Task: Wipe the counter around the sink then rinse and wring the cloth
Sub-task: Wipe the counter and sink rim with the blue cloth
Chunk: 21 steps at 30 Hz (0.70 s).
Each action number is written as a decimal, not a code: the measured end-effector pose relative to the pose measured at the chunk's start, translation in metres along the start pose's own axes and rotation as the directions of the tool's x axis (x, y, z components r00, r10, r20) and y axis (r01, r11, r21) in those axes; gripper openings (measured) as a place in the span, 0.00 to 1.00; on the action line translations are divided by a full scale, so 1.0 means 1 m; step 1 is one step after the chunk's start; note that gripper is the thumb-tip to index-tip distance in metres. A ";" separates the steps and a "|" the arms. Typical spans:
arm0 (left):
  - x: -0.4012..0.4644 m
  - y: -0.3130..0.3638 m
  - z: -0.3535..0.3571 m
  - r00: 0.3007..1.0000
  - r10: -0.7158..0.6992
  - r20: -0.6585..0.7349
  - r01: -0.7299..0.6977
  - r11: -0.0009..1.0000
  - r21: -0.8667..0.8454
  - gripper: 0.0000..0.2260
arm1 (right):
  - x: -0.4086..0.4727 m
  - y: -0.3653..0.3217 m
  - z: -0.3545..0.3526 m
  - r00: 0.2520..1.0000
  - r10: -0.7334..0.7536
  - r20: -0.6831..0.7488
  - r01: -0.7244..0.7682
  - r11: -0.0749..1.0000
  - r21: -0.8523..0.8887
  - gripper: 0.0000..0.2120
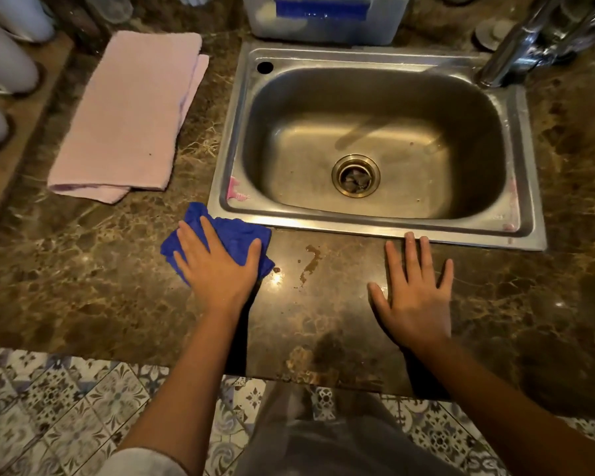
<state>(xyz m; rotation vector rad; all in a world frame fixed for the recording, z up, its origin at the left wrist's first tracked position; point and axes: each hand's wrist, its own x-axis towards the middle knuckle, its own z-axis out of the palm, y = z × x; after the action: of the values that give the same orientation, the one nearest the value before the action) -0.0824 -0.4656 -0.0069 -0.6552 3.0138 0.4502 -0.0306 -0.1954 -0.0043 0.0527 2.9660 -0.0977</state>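
We wipe the tabletop point(83, 286) before the sink point(375, 231).
Left hand point(217, 266) presses flat on the blue cloth point(234, 231); right hand point(416, 293) rests open, empty. Sweep right over the brown spill point(311, 259), possibly dried.

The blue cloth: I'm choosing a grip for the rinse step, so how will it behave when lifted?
The blue cloth lies bunched and creased under the left hand, so it will probably droop limply. It looks thin, so likely light, heavier once soaked. Pushed flat, it should slide easily over the glossy counter.
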 end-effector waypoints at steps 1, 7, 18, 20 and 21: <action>-0.001 0.005 0.002 1.000 0.002 -0.003 -0.002 1.000 0.001 0.44 | 0.000 0.000 0.000 1.000 -0.005 -0.004 0.005 1.000 -0.004 0.32; -0.036 0.055 0.016 0.999 0.023 0.033 -0.022 1.000 -0.013 0.40 | 0.000 0.000 0.000 1.000 -0.015 -0.023 0.015 1.000 0.005 0.32; -0.070 0.074 0.030 0.657 0.729 0.191 -0.745 0.667 0.018 0.26 | -0.002 0.001 0.001 1.000 -0.011 -0.008 0.011 0.999 -0.036 0.28; -0.065 0.066 0.027 0.587 0.785 0.197 -0.797 0.603 -0.028 0.25 | -0.001 0.001 0.001 1.000 -0.006 -0.009 0.006 1.000 -0.015 0.28; -0.060 0.060 0.026 0.539 0.819 0.195 -0.825 0.561 -0.074 0.24 | -0.001 0.001 0.001 1.000 -0.002 -0.009 0.002 1.000 -0.003 0.28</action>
<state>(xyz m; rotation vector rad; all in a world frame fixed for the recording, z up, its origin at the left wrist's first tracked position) -0.0529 -0.3820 -0.0101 0.8663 2.8909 0.4322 -0.0292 -0.1943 -0.0055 0.0493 2.9753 -0.0929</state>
